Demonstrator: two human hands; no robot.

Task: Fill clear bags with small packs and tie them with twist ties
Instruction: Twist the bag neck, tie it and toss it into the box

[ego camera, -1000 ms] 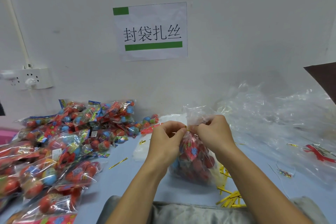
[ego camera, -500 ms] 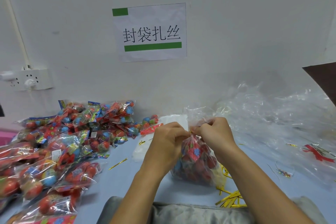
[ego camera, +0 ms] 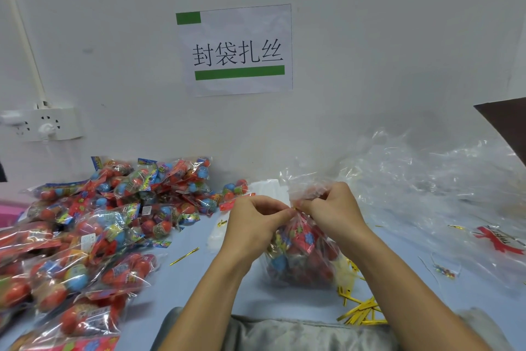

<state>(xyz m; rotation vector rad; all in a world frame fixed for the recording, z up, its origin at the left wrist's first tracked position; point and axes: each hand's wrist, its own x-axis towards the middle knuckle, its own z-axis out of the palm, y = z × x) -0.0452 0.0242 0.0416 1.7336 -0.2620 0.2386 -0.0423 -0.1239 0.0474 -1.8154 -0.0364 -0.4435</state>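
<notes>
A clear bag (ego camera: 301, 254) filled with red and blue small packs stands on the blue table in front of me. Its neck is gathered between my hands. My left hand (ego camera: 253, 225) pinches a gold twist tie (ego camera: 293, 208) at the neck from the left. My right hand (ego camera: 331, 211) grips the bunched neck and the tie from the right, its fingers curled. The loose top of the bag sticks up above my right hand. Most of the tie is hidden by my fingers.
A large heap of filled bags (ego camera: 85, 236) covers the left of the table. Loose gold twist ties (ego camera: 361, 313) lie at the front right, one single tie (ego camera: 184, 256) in the middle. Empty clear bags (ego camera: 427, 194) pile at the right. A paper sign (ego camera: 236, 50) hangs on the wall.
Both hands have stayed at the bag's neck, with small finger shifts around the twist tie. The bag has barely moved.
</notes>
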